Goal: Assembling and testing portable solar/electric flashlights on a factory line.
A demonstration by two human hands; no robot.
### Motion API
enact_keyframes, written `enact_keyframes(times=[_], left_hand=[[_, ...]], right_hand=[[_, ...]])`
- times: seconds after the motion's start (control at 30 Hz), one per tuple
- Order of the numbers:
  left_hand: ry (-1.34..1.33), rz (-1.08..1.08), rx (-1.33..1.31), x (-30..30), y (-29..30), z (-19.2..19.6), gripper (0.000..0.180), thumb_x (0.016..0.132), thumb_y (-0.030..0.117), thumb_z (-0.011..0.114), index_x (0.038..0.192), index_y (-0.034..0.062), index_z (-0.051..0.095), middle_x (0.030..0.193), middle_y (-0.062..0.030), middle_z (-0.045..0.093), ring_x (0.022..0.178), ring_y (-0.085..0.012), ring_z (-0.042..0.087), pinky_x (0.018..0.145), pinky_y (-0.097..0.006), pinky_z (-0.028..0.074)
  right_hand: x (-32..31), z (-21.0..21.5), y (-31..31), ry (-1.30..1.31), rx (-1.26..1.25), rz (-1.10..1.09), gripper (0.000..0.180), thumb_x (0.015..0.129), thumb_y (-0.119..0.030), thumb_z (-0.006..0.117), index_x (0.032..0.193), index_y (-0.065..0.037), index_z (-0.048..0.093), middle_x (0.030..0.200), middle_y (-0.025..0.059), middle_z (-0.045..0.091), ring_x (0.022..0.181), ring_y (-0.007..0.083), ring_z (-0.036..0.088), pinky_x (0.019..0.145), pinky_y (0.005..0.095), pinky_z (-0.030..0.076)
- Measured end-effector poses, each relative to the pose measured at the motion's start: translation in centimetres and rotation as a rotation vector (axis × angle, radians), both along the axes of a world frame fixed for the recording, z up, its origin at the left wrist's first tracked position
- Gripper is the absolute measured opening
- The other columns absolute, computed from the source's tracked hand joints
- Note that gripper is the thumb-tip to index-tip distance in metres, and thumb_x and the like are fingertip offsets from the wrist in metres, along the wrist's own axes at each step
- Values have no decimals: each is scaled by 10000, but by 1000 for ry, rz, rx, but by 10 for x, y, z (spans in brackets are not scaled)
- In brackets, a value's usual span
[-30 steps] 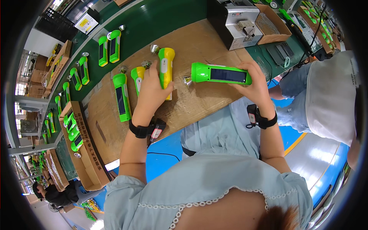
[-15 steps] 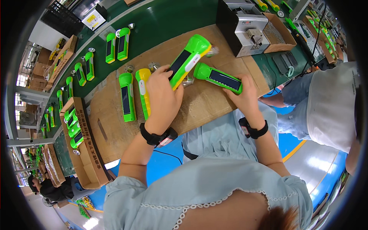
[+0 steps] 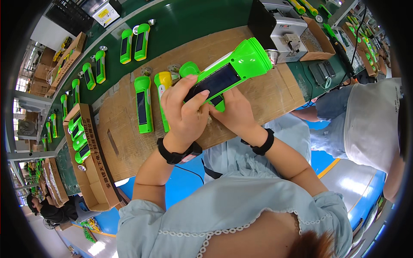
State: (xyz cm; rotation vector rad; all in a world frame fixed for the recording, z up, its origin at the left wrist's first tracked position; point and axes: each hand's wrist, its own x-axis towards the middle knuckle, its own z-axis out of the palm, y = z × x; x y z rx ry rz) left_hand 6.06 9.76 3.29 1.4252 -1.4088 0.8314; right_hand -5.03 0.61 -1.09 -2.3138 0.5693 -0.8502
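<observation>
Where apart before, both hands now on one green flashlight.

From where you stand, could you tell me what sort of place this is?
Most likely a flashlight assembly line in a factory: rows of green flashlights on a green conveyor belt, cardboard boxes of parts, and a benchtop machine.

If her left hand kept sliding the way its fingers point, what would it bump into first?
The left hand is already wrapped over the green flashlight held in both hands, fingers pointing up and right along its dark panel. Going on, it would probably meet the flashlight's wide round head first; beyond that stands the grey machine, though depth is unclear.
</observation>
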Motion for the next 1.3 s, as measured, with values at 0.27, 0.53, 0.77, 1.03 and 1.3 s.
enact_keyframes(times=[0.27,0.53,0.77,1.03,1.3], left_hand=[[11,27,177,-3,4,8,503,571,-73,719,1008,90,529,1137,-129,521,1015,-298,507,844,-364,430],[178,-385,490,-16,-3,14,403,635,50,732,996,58,552,1065,-128,557,970,-319,531,818,-381,440],[359,637,802,45,23,17,439,760,325,669,971,-38,540,925,-222,586,859,-352,590,701,-413,477],[678,458,1259,91,23,-1,565,691,495,685,818,-51,611,807,-222,633,785,-334,628,690,-387,484],[1249,-472,274,70,10,12,419,832,221,551,1156,-9,418,830,-116,604,810,-266,625,738,-400,497]], right_hand=[[-2,-4,-1,-126,134,150,447,758,-219,677,1112,-19,491,952,133,577,882,259,582,767,345,462],[-23,-2,-19,-646,1078,137,250,933,-186,487,1124,-30,449,999,89,576,949,144,549,827,286,441],[-41,-5,-50,-268,1100,31,282,898,-257,548,1038,-27,462,844,121,606,686,175,618,588,299,513],[-10,-10,-43,30,590,-64,534,780,-343,667,1066,85,525,879,204,634,796,258,637,702,334,489],[5,-1,-32,202,402,-126,473,775,-426,616,980,1,617,811,190,646,774,332,632,690,386,487]])
